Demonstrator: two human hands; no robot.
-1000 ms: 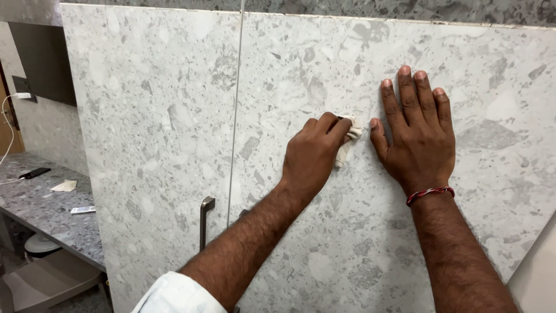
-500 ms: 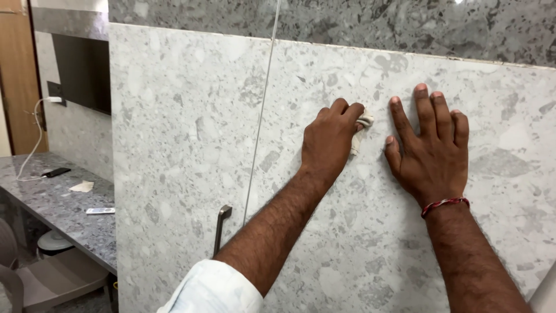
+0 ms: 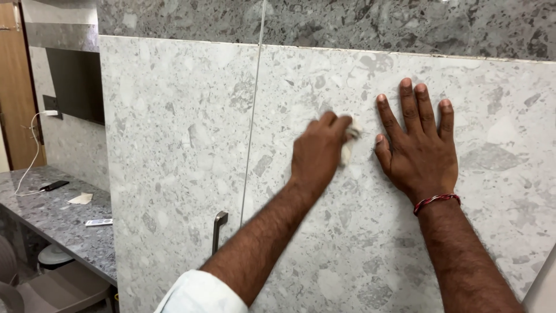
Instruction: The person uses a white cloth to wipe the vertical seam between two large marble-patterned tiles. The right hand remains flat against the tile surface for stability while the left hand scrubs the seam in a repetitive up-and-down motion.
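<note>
Left hand (image 3: 317, 155) has its grip clenched on a small white cloth (image 3: 349, 144), pressing it against the grey speckled cupboard door (image 3: 359, 232), pretty much dead centre of the panel. Right hand (image 3: 418, 148) sits at 3 o'clock from the cloth, released and spread flat, probably to steady the door. Metal handle (image 3: 218, 229) hangs down at 7 o'clock.

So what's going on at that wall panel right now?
A person presses a small white cloth against the grey speckled stone-look cabinet door with the left hand, fingers curled around it. The right hand lies flat and spread on the same door, beside the cloth. A metal handle sits lower, by the seam between the doors.
</note>
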